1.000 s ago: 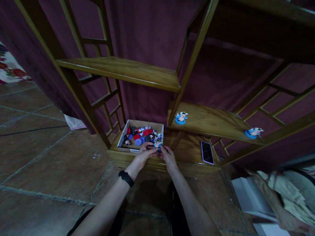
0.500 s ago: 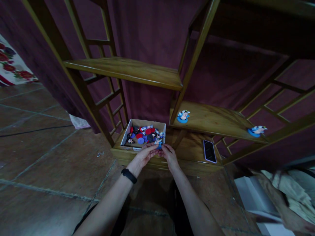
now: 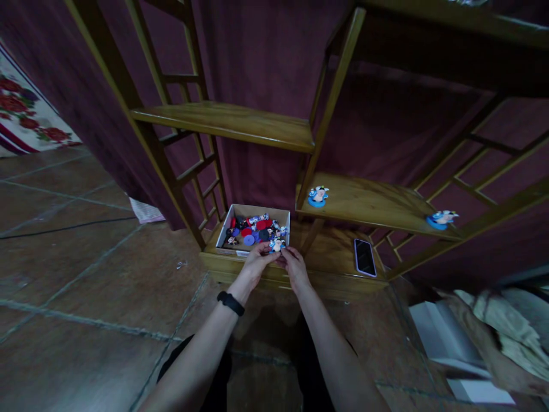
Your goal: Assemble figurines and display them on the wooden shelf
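Observation:
Between the fingers of both hands is a small blue-and-white figurine (image 3: 277,245), held just above the near right corner of a shallow cardboard box (image 3: 222,236). My left hand (image 3: 256,262) grips it from the left, and my right hand (image 3: 295,268) pinches it from the right; its base is mostly hidden by fingers. Inside the box lie several small figurines and round discs, among them a purple disc (image 3: 249,240) and a red disc (image 3: 246,232). A similar pig-like figurine (image 3: 318,195) on a blue base stands on the right-hand shelf, and another figurine (image 3: 441,219) stands at that shelf's far right end.
The wooden shelf unit (image 3: 223,121) rises in front, with uprights and lattice sides. On its lower board lies a phone (image 3: 364,257). White boxes (image 3: 446,337) and a cloth (image 3: 514,332) are on the floor at right. A dark cable (image 3: 68,226) runs across the tiles at left.
The figurine in my hands has turned, so more of its white-and-blue front shows. My view has shifted slightly; both hands stay at the box's near corner.

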Motion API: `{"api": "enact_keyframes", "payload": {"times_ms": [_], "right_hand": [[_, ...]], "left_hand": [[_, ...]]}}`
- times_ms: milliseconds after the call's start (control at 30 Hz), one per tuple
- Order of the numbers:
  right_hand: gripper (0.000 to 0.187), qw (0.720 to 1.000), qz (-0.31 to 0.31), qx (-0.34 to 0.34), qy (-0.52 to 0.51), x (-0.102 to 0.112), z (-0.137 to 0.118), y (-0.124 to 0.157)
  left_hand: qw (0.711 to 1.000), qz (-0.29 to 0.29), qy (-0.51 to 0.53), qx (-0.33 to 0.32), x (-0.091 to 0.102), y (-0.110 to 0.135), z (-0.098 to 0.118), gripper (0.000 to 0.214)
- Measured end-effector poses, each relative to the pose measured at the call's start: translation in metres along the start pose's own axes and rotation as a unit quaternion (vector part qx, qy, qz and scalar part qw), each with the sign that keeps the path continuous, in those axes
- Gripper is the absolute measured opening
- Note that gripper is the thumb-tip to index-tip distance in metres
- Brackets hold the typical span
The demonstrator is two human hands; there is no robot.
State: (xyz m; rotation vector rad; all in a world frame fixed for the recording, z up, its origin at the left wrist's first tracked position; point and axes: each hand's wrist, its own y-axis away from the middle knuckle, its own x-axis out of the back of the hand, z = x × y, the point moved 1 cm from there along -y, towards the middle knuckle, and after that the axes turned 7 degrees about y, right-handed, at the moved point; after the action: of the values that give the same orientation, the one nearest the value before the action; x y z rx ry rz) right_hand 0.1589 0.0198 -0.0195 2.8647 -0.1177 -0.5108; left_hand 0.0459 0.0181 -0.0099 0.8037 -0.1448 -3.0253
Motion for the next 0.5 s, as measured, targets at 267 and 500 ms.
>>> {"api": "enact_keyframes", "payload": {"times_ms": [267, 500], "right_hand": [[0.03, 1.0, 0.005, 0.001, -0.03, 0.002, -0.01, 0.025], [0.032, 0.998, -0.042, 0.014, 0.05, 0.02, -0.004, 0.072]], "left_hand": [[0.998, -0.036, -0.052, 0.01, -0.013, 0.023, 0.019, 0.032], [0.999, -0.032, -0.014, 0.033, -0.013, 0.079, 0.008, 0.031]]}}
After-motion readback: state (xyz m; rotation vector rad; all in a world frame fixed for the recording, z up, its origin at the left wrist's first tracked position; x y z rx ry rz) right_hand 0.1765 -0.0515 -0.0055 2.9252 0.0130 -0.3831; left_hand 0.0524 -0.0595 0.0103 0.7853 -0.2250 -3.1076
